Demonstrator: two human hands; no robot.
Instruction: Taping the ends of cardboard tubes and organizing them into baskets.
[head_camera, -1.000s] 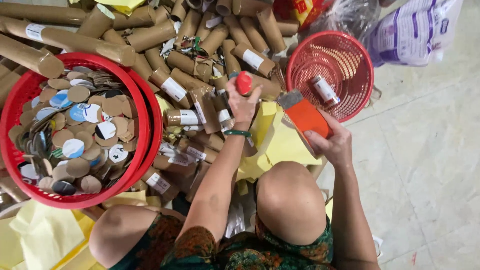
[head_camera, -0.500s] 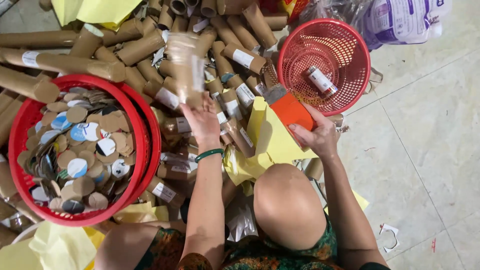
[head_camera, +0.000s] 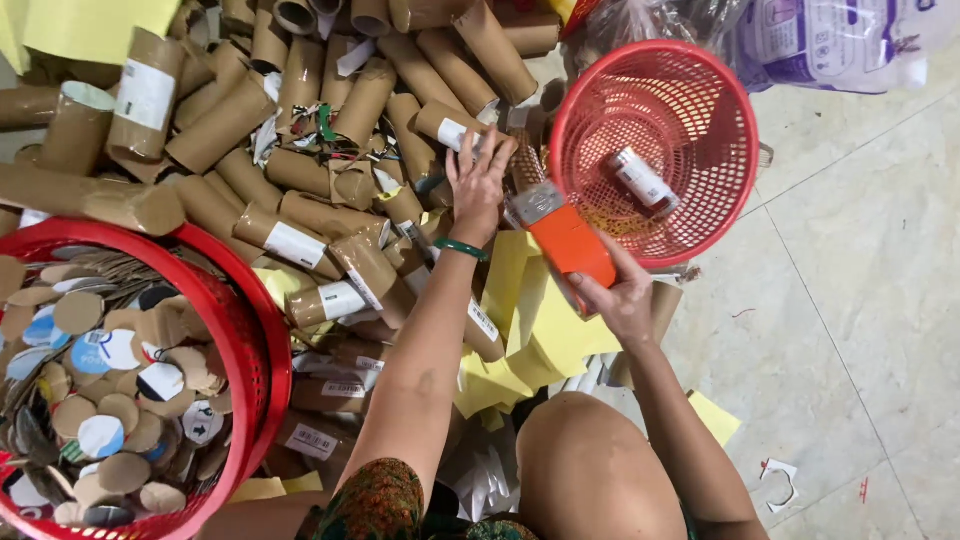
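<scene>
My left hand (head_camera: 478, 183) reaches out over a heap of brown cardboard tubes (head_camera: 300, 150), fingers spread and touching a short tube with a white label (head_camera: 447, 128). My right hand (head_camera: 617, 298) grips an orange utility knife (head_camera: 563, 237) with its grey tip pointing up-left, beside the rim of a small red mesh basket (head_camera: 700, 80). One short labelled tube (head_camera: 640, 180) lies inside that basket. A green bangle (head_camera: 460, 247) circles my left wrist.
A large red basket (head_camera: 262, 330) at the lower left holds several round cardboard discs (head_camera: 110, 400). Yellow paper sheets (head_camera: 540, 330) lie under my arms. My bare knee (head_camera: 590, 470) is at the bottom. Plastic bags (head_camera: 830, 40) sit at the top right on a tiled floor.
My left hand has dropped the tube it was lifting and moved right, toward the small basket. The right hand with the knife has stayed close to the basket rim.
</scene>
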